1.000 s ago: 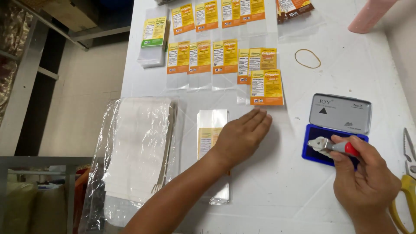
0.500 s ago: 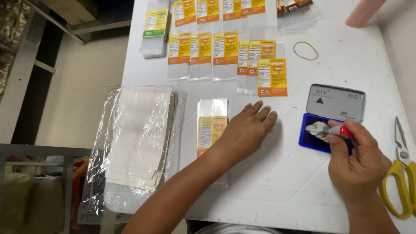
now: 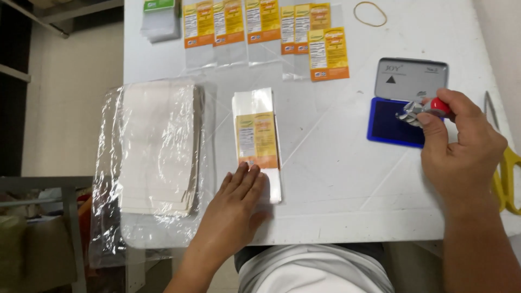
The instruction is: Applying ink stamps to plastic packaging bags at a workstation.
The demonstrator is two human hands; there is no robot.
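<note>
My left hand (image 3: 234, 203) lies flat, fingers apart, on the near end of a small stack of clear bags with yellow-orange labels (image 3: 257, 140) on the white table (image 3: 336, 179). My right hand (image 3: 461, 149) grips a small metal stamp with a red handle (image 3: 420, 110), held just over the blue pad of an open ink pad (image 3: 395, 120) whose grey lid stands behind it. The stamp's face is hidden by its tilt.
A plastic-wrapped stack of pale paper bags (image 3: 157, 149) lies left of the labelled bags. Labelled clear bags (image 3: 266, 27) lie in a row along the far side. A rubber band (image 3: 370, 13) sits far right. Yellow-handled scissors (image 3: 506, 168) lie at the right edge.
My left hand has slid back toward me, uncovering the label on the bag stack. My right hand keeps the stamp at the ink pad. The camera has shifted, so the table sits lower in view.
</note>
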